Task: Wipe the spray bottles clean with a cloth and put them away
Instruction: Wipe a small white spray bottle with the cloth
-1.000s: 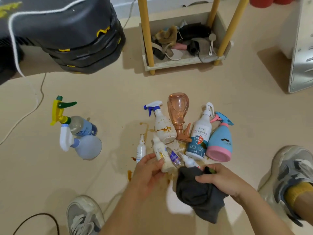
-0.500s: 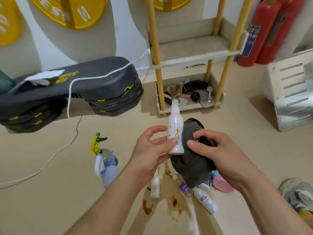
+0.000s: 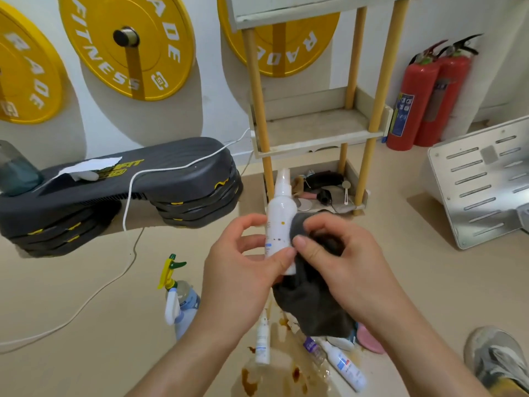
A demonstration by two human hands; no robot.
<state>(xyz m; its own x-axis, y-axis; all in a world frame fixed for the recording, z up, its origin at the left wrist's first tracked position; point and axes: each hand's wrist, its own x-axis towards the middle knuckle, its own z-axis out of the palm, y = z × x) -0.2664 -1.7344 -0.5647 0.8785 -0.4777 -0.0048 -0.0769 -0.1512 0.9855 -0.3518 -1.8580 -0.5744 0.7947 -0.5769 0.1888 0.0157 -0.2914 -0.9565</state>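
Note:
My left hand (image 3: 243,265) holds a small white spray bottle (image 3: 280,216) upright at chest height, thumb and fingers around its lower half. A few brown specks show on its side. My right hand (image 3: 337,265) grips a dark grey cloth (image 3: 312,308) and presses it against the bottle's right side. On the floor below lie more bottles: a yellow-and-green trigger bottle (image 3: 171,277) with a pale blue one (image 3: 183,316) at the left, a slim white one (image 3: 262,342), a small purple-labelled one (image 3: 313,349), a white blue-labelled one (image 3: 347,368) and a pink base (image 3: 369,340).
Brown liquid stains (image 3: 252,382) spread on the floor under my arms. A yellow-posted shelf rack (image 3: 317,130) stands ahead, its bottom tray full of clutter. A black step bench (image 3: 120,190) with a white cable lies left; fire extinguishers (image 3: 420,93) and a metal panel (image 3: 483,181) right. My shoe (image 3: 495,359) is at lower right.
I picked the small white bottle out of the pile and lifted it to chest height. The view tilted up. The brown mark seen on the bottle's front half a second ago no longer shows.

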